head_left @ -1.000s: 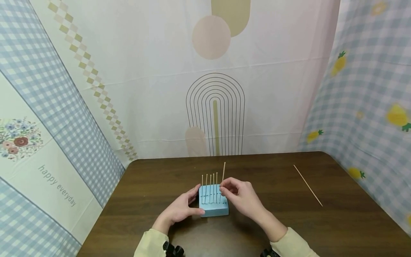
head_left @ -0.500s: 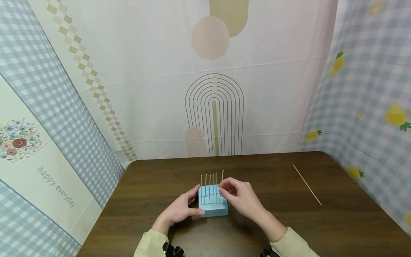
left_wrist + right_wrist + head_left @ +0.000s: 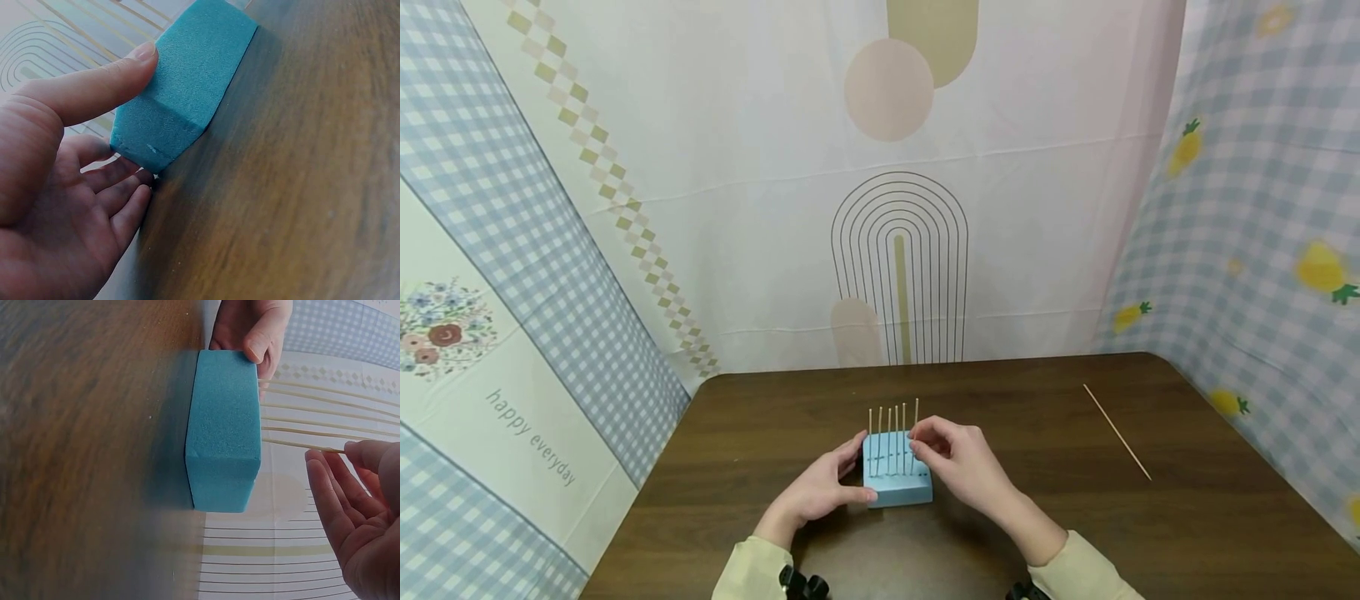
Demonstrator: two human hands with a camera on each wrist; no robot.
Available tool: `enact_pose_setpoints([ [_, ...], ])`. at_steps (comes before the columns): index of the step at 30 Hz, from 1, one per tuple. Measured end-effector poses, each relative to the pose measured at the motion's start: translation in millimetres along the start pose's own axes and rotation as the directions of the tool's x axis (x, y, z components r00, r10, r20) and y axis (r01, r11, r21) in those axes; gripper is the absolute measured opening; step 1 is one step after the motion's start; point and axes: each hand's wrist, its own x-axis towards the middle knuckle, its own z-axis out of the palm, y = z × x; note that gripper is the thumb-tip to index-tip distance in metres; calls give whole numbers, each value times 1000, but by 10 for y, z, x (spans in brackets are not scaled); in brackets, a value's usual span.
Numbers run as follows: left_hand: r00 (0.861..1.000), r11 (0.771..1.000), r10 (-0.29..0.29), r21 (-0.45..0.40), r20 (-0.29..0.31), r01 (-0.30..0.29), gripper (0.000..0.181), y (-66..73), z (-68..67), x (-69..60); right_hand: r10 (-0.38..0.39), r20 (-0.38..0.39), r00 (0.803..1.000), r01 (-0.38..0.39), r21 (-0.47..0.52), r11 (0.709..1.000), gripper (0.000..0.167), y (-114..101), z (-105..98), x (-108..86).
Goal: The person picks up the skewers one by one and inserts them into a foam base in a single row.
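A light-blue foam block (image 3: 898,496) sits on the table with several thin wooden sticks (image 3: 880,423) standing upright in a row in its top. My left hand (image 3: 818,490) holds the block's left side, thumb on the front face and fingers round toward the back; the left wrist view shows that thumb pressed on the foam (image 3: 187,75). At the row's right end, my right hand (image 3: 966,467) pinches another upright stick (image 3: 297,445) between thumb and fingertips. Its lower end meets the block in the right wrist view.
One loose stick (image 3: 1117,432) lies slantwise on the brown wooden table (image 3: 1015,400), right of the block. Patterned cloths hang behind the table (image 3: 760,250) and along both sides.
The stick in my right hand has sunk lower, its top now close to the level of the others. My left hand has stayed on the block.
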Motion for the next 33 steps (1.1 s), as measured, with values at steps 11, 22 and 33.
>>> enact_pose_setpoints([
  [11,1000,1000,10,3,5,-11,102,-3,-2,1,29,0,1000,-29,-18,999,8,3,26,-3],
  [22,1000,1000,0,-15,6,0,102,-2,-1,0,17,-4,1000,-17,-18,1000,6,17,47,-3],
  [33,1000,1000,-8,-27,2,8,102,7,4,0,8,-18,1000,-8,-16,1000,7,27,71,-10],
])
